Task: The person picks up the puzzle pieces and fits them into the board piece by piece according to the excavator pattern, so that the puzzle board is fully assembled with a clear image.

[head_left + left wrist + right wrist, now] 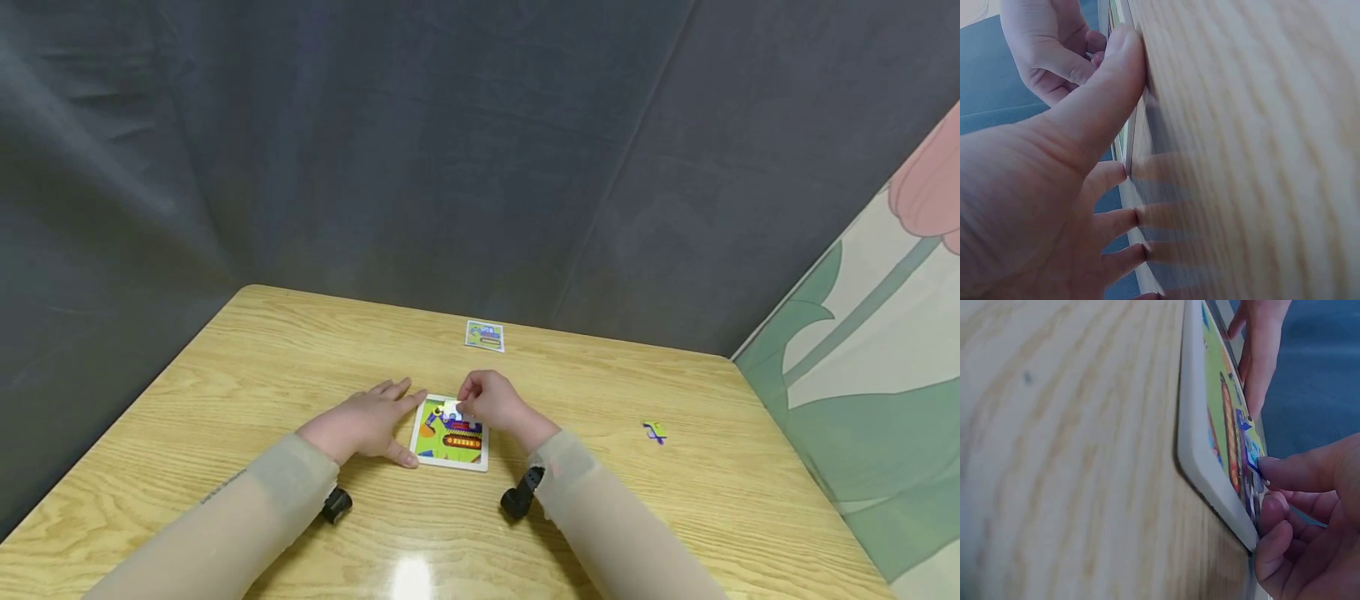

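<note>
A jigsaw puzzle [463,454] of a digger in a white frame [452,467] lies flat on the table between both hands. My left hand [367,423] is spread at its left side, thumb at the near-left corner and forefinger by the far-left one; the left wrist view shows the thumb [1124,50] along the frame's edge. Over the puzzle's far part, my right hand [495,402] pinches a puzzle piece [1252,453] between thumb and fingers. The piece is blue and white, tilted close over the picture and partly hidden by the thumb.
Beyond the puzzle lies a small picture card [484,336] with a similar digger. Off to the right is a loose yellow-green and blue puzzle piece [655,432]. A dark curtain [450,167] hangs behind the wooden table [315,333].
</note>
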Available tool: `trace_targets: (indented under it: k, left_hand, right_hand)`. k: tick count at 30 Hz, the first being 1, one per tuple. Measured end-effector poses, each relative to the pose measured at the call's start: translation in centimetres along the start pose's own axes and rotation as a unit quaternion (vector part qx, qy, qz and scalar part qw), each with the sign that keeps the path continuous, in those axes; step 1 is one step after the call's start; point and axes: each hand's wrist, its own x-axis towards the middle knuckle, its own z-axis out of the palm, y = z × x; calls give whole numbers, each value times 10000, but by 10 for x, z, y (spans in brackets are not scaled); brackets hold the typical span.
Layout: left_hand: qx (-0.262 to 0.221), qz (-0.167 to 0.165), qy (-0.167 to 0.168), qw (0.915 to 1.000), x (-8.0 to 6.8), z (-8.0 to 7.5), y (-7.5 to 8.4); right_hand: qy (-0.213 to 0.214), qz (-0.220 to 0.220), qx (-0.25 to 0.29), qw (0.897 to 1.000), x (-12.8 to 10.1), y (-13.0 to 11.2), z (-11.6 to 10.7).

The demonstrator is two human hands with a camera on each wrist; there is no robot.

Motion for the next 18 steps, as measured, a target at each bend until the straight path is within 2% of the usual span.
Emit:
trace_targets:
  k: [8, 18]
  left_hand:
    - [20, -7, -29, 10000, -2, -2, 1]
    - [55, 8, -59, 10000, 1, 0, 0]
  right_hand:
    - [-20, -59, -338, 9994, -3, -4, 1]
    - [39, -50, -310, 9995, -3, -2, 1]
